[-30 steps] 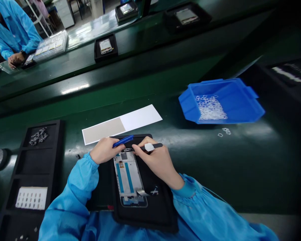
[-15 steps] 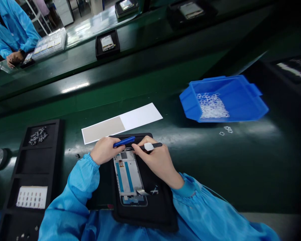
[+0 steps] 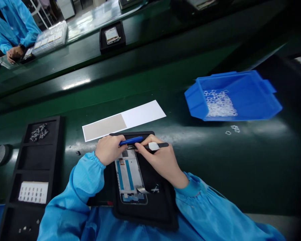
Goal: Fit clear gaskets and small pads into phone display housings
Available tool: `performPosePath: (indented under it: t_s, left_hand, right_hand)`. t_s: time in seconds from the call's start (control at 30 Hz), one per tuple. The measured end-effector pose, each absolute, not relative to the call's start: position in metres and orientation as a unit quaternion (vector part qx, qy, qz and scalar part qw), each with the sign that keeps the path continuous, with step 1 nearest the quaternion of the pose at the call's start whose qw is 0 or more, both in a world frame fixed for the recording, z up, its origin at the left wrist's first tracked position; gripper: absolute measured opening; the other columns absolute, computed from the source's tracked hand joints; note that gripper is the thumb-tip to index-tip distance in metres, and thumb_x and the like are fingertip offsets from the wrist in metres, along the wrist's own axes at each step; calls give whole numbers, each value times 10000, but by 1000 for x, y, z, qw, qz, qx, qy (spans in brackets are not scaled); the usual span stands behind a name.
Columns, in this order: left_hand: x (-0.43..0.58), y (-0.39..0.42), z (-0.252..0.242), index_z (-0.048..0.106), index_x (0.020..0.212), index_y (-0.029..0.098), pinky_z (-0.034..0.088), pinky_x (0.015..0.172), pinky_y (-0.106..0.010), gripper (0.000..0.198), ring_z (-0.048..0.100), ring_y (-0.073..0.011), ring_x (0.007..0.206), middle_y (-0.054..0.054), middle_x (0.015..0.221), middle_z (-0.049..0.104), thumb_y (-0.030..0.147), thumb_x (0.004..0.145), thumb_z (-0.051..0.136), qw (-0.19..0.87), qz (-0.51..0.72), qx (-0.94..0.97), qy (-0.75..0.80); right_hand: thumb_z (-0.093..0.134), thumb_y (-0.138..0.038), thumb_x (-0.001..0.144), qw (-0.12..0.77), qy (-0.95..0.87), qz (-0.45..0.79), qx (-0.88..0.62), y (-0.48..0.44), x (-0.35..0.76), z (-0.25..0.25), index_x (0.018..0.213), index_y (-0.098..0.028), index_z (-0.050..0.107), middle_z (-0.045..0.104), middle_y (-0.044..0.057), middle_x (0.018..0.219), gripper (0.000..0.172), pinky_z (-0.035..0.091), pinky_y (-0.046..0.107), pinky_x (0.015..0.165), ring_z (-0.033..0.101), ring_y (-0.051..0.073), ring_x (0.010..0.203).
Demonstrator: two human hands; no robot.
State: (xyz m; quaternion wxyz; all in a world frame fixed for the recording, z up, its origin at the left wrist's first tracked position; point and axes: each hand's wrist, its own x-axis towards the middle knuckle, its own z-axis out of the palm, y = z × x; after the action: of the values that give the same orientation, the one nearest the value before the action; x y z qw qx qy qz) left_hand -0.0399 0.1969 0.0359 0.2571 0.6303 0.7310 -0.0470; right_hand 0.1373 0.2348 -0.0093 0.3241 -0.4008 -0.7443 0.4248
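Observation:
A phone frame (image 3: 129, 175) with two blue strips lies on a black mat (image 3: 157, 204) in front of me. My left hand (image 3: 109, 150) grips a blue stick tool (image 3: 130, 141) over the frame's top end. My right hand (image 3: 160, 160) holds a black tool with a white band (image 3: 155, 146), its tip meeting the blue tool at the frame's top edge. Both hands rest on the mat beside the frame.
A white and tan sheet (image 3: 124, 120) lies just beyond the mat. A blue bin (image 3: 248, 97) of small clear parts stands at right, a few loose ones (image 3: 232, 129) near it. A black compartment tray (image 3: 27, 174) is at left. Another person (image 3: 11, 30) works far left.
Both hands hold the same pose at the frame's top. The camera view has shifted slightly, so everything sits a little to the right and higher.

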Motion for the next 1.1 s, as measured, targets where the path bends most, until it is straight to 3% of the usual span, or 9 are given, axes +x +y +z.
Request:
performPosePath:
  t_s: [0.6,0.77,0.87,0.97,1.03,1.1]
  left_hand:
    - [-39,199,36,685,899,233,445,686,-277,135,654,-222,801,-19,799,692,320,894,581,276,-16,618,736]
    - [-45,159,28,682,1066,236,493,798,-273,218,662,-193,848,-17,883,706,317,903,563,261,180,565,762]
    - [-44,102,19,669,1141,203,513,881,-309,324,655,-217,959,-73,1036,698,381,921,510,213,297,489,792]
    - [-30,42,2,633,1263,230,553,828,-312,426,666,-231,961,-81,1047,673,426,909,501,219,255,462,821]
    - [-16,12,-14,659,1246,243,571,779,-271,439,676,-223,958,-90,1165,644,398,849,553,239,234,479,811]
    - [-3,-5,-30,607,1321,262,563,626,-226,532,674,-157,730,-90,1265,602,340,795,578,251,197,474,821]
  right_hand:
    - [580,-346,889,329,-771,402,-369,234,131,-10,698,-233,551,602,-3,652,224,410,287,540,595,172,576]
    - [616,-376,878,467,-651,425,-422,236,142,-17,690,-232,540,594,2,663,248,491,311,612,624,189,625]
    - [564,-428,914,510,-589,431,-455,235,151,-24,840,-228,610,630,25,759,218,538,348,681,655,208,713]
    - [494,-438,951,498,-592,445,-452,231,152,-28,993,-234,665,654,38,796,269,554,374,728,662,214,754]
    - [476,-435,957,500,-595,444,-446,228,150,-28,1037,-238,681,652,41,794,295,558,381,744,667,225,788]
    - [461,-436,963,510,-585,452,-440,227,147,-26,1072,-246,684,647,40,776,312,565,388,763,677,242,829]
